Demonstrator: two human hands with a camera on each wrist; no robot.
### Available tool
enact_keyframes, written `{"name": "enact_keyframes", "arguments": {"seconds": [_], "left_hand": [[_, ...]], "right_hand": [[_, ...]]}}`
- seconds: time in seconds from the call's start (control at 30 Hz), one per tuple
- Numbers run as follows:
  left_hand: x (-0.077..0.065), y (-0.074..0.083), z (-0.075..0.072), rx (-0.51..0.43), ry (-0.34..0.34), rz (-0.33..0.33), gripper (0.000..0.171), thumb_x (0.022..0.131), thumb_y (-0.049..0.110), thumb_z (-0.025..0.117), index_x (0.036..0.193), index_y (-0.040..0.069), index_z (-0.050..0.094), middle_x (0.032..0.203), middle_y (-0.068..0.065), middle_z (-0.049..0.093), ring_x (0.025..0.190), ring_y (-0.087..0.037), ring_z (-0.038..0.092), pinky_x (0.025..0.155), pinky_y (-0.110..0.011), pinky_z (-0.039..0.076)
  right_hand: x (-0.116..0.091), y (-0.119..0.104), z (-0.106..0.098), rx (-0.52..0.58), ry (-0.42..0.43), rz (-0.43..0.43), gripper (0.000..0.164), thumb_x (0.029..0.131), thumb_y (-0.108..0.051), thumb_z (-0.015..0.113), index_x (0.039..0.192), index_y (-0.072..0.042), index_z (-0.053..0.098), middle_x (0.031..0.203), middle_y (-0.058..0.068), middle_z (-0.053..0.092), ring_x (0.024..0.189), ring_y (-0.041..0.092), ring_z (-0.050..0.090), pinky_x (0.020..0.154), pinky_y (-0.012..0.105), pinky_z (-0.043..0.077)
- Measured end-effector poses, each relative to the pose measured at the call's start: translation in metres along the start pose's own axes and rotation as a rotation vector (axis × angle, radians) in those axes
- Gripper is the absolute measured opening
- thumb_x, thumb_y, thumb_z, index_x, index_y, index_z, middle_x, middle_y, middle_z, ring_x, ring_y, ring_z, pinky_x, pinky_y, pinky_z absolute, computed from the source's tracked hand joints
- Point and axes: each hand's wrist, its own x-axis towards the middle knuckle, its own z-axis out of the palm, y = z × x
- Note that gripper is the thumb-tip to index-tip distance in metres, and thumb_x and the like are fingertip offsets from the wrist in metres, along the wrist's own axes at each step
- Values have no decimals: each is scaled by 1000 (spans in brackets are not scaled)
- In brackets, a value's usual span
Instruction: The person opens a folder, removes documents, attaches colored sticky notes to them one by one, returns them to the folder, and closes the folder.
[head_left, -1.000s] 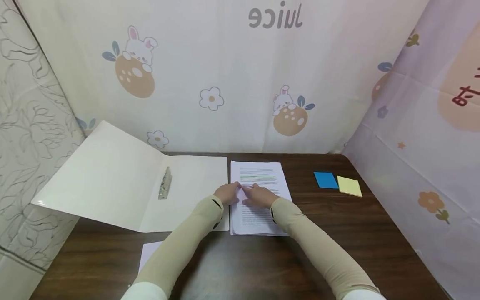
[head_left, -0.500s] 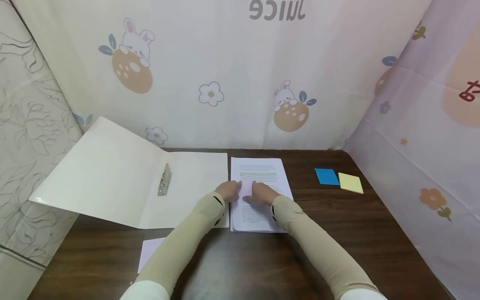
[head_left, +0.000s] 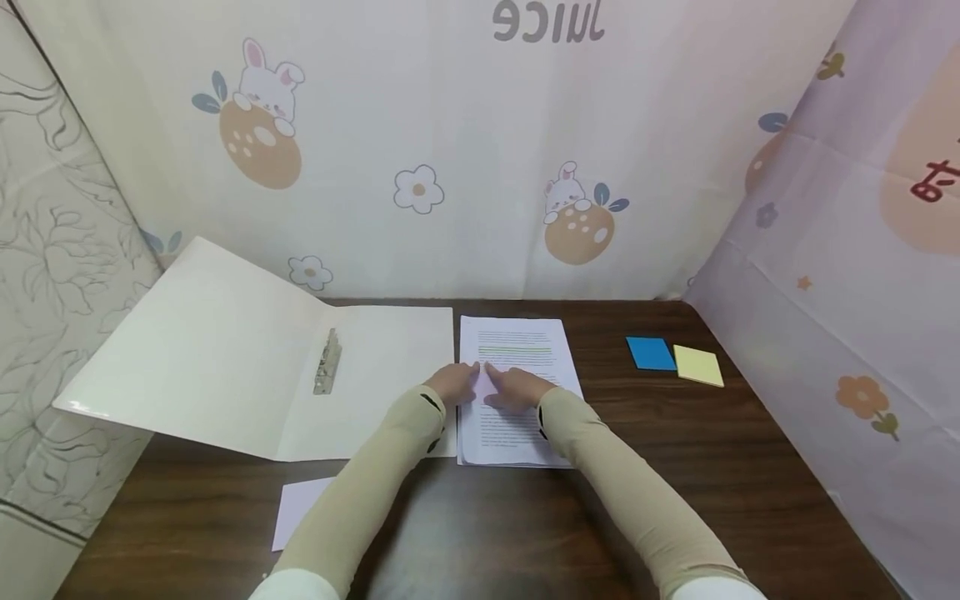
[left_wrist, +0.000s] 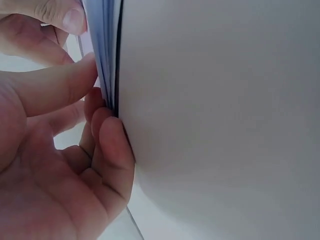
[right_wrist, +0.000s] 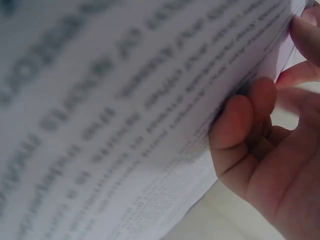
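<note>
A stack of printed pages [head_left: 517,337] lies on the table, one line marked green. My left hand [head_left: 455,384] is at its left edge. In the left wrist view, the thumb [left_wrist: 75,82] lies against the page edges and the other fingers curl beside them. A pale pink slip [right_wrist: 283,57], apparently a sticky note, shows at the page edge by the left thumb and finger. My right hand [head_left: 517,389] touches the top page, its index finger extended toward the left fingertips. In the right wrist view, bent right fingertips [right_wrist: 235,120] rest on the print. Hands hide most of the slip.
An open white folder [head_left: 397,346] with a metal clip [head_left: 327,365] lies left of the stack, its cover raised. Blue [head_left: 651,353] and yellow [head_left: 698,366] sticky-note pads lie to the right. A pale lilac paper [head_left: 296,507] is partly under the left forearm. Curtains hang behind.
The fingertips met over the page one second ago, then parted to show the pale pink slip between them. Now the right index finger points back toward the left hand. The folder stays put.
</note>
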Motion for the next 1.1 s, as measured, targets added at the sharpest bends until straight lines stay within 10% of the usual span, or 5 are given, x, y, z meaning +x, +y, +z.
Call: {"name": "enact_keyframes", "arguments": {"seconds": [0.33,0.73,1.1], "left_hand": [[1,-2,4,0,8,6,62,93,15,63,147,-1,37,134,-21,58,126,-34,56,110,-40,40],[-5,-4,3,-114,-11,8,66,91,14,65,149,3,35,142,-19,52,134,-34,49,114,-42,35],[-6,-3,-1,-29,-10,22,65,92,13,63,149,-2,33,141,-21,53,132,-33,51,113,-39,36]], "right_hand": [[3,6,4,54,25,26,87,95,-45,57,150,10,17,149,30,39,140,36,40,117,43,30],[0,23,3,181,3,-79,78,94,-33,62,155,-7,19,158,14,30,147,29,30,120,42,23],[1,17,0,148,0,-84,73,94,-30,62,155,-17,25,156,12,36,144,30,35,119,44,27]]}}
